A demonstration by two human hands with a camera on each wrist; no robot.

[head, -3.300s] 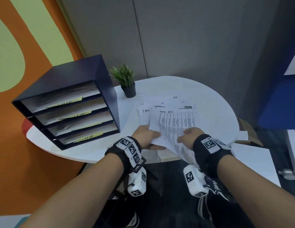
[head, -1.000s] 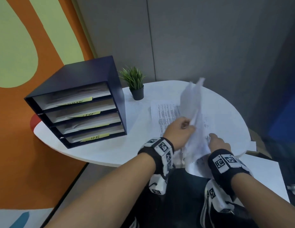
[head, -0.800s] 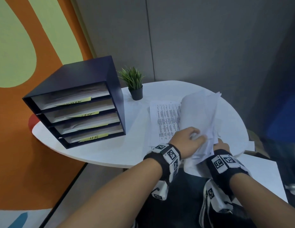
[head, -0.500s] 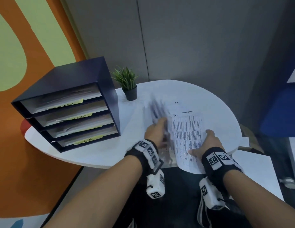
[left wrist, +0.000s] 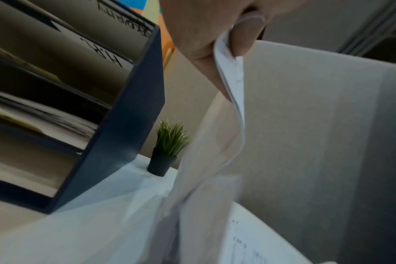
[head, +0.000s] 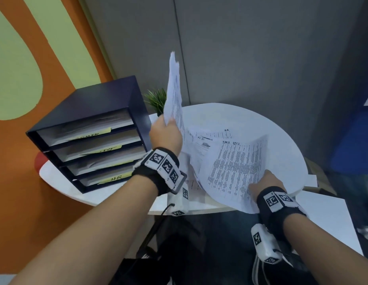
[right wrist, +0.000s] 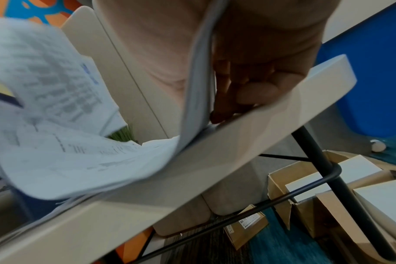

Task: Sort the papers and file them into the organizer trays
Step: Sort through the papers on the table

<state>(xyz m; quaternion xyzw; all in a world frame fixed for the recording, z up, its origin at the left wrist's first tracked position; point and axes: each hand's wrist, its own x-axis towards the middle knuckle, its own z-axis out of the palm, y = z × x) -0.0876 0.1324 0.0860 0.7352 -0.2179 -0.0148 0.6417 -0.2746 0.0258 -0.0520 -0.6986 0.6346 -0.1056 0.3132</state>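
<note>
My left hand (head: 165, 133) pinches a printed sheet (head: 173, 95) by its lower edge and holds it upright above the white round table (head: 281, 140). The left wrist view shows that sheet (left wrist: 233, 85) caught between thumb and finger. My right hand (head: 265, 185) grips the near corner of a stack of printed papers (head: 234, 171), curled up at the table's front edge; thumb on top and fingers beneath show in the right wrist view (right wrist: 199, 75). The dark blue organizer (head: 92, 128) stands at the left with four trays, each holding papers and a yellow label.
A small potted plant (head: 156, 100) stands behind the organizer's right side. More sheets (head: 210, 138) lie flat mid-table. Under the table are black legs (right wrist: 341, 187) and cardboard boxes (right wrist: 305, 187). A blue chair (head: 351, 140) stands to the right.
My left hand has lifted one sheet up off the stack and swung it upright toward the organizer side. My right hand stays gripping the stack's near corner.
</note>
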